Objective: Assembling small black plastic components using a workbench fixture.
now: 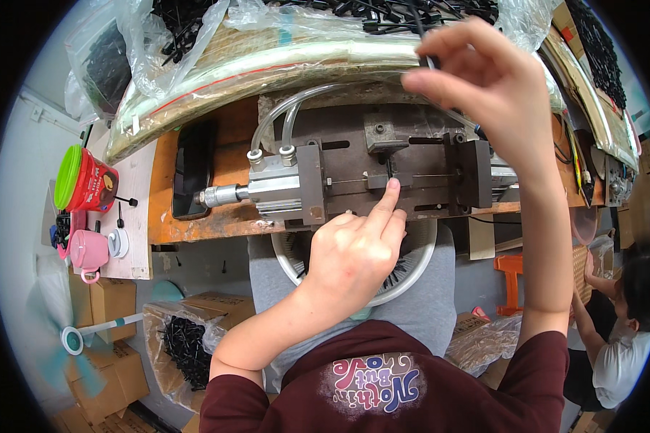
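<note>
A dark metal bench fixture lies across the work table, with a small black part standing in its middle clamp. The tip of my left hand's stretched index finger touches that part from the near side. The other fingers are partly curled, and no object shows in them. Raised at the far right of the fixture, my right hand pinches a thin black plastic piece between thumb and fingers. Its stem points up toward a pile of similar black pieces. The lower end is partly hidden by the fingers.
Clear air hoses loop behind the fixture's left cylinder. A black phone lies left of it. A red bucket and pink cup stand further left. A white basket sits on my lap. A person works at the right.
</note>
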{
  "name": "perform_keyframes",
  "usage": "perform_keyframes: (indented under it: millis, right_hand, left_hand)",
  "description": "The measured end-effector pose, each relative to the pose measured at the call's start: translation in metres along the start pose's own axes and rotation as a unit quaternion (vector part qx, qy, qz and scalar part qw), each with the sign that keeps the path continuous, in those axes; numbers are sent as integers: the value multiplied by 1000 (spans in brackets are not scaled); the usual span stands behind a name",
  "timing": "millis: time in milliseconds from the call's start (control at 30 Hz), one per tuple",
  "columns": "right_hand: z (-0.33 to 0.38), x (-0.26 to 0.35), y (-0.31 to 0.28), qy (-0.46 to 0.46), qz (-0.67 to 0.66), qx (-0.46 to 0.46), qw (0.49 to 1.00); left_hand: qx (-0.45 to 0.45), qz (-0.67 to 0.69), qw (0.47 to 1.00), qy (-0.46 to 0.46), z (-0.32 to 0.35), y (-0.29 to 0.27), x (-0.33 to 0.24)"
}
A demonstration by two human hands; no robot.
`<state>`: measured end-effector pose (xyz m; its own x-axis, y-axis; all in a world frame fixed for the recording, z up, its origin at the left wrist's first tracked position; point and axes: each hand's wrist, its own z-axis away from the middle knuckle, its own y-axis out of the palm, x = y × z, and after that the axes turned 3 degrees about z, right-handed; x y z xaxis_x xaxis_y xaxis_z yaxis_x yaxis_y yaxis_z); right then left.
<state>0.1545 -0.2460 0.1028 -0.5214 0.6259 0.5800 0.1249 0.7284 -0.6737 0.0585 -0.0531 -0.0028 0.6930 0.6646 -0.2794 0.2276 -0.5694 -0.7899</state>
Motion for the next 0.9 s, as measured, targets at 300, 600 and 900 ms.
perform_keyframes:
  millis: [300, 600, 900]
  right_hand:
    - [109, 13, 32, -101, 95, -32, 990]
    - [129, 11, 72, -99, 185, 40, 977]
    - [127, 10, 69, -95, 196, 46, 975]
  left_hand:
    - [-72, 125, 989, -11, -70, -60, 32]
    - [-5, 47, 999, 2, -191, -33, 123]
    - [-86, 174, 979, -59, -165, -58, 100]
